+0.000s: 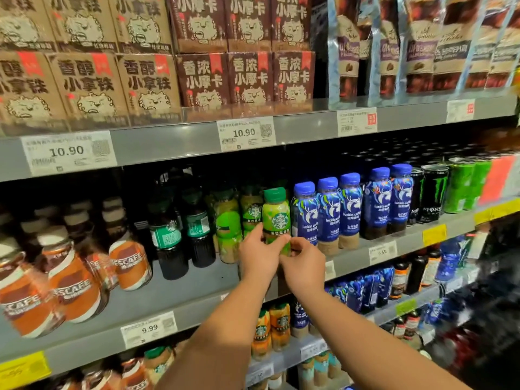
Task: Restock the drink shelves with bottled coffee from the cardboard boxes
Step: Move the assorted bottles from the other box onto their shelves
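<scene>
Middle shelf (pixel 180 294): grey metal deck running under both hands. This is the restocking level, and the front edge lies just below the wrists.
Cartons (pixel 152 80): stacked on the shelf above the hands. They take no part in this step.
Supply boxes: not in view.
Orange-label bottles (pixel 74 288): well to the left of the left hand, with several leaning.
Blue bottles (pixel 327 212): a row just right of the right hand. The nearest one stands next to the held bottle; whether they touch cannot be told.
Green bottle (pixel 276 218): the task item, with a green cap and a light-green label. It stands upright in the front row between both hands, label facing outward. More green-capped bottles stand behind it and to the left of the left hand.
Left hand (pixel 257 258): fingers wrapped around the lower left side of the green bottle.
Right hand (pixel 305 267): thumb and fingers pinch the lower right side of the same bottle, near its base.
Step in hand (judged): seating and facing the green bottle at the shelf front.
Procedure, item 1: keep both grips low on the body, because a high grip would tip the bottle.
Procedure, item 2: set the base flat on the deck before loosening either hand.
Procedure, item 3: rotate the bottle until the logo faces the aisle.
Procedure, item 4: align it with the blue row and avoid nudging the nearest blue bottle.
Procedure, item 5: release the right hand first and draw it back toward the body, not sideways.
Risk: neighbouring bottles are tightly packed, so a sideways push could topple one.
</scene>
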The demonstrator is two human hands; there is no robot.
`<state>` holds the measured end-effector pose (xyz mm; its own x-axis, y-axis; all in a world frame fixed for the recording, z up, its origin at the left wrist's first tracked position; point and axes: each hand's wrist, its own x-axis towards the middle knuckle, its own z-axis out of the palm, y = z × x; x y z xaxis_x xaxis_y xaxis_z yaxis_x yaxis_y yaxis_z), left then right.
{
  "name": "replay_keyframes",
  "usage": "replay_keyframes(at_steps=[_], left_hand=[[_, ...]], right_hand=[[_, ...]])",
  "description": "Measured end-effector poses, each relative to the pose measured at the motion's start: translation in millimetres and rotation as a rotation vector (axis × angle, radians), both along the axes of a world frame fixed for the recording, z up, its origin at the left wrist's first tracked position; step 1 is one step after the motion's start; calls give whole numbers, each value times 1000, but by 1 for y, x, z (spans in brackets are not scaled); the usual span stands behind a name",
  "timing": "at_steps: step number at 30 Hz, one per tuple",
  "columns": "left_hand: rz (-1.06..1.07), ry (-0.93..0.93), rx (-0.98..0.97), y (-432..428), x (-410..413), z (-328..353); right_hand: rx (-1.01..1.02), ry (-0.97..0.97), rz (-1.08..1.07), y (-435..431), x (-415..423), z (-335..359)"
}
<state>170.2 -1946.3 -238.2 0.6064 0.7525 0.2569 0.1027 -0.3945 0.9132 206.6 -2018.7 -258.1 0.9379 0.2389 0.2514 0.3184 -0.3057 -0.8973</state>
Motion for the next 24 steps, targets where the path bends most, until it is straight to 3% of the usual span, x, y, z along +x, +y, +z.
replay_keyframes(at_steps=[7, 12, 16, 24], left_hand=[[-42, 4, -11, 0, 6, -8], [-85, 136, -16, 2, -17, -1], [-24, 390, 233, 5, -60, 15], [21, 804, 535, -10, -137, 21]], right_hand=[[-13, 2, -56, -6, 0, 4], [-88, 56, -42, -17, 0, 18], [-391, -25, 81, -31, -2, 45], [-946, -460, 419, -30, -60, 63]])
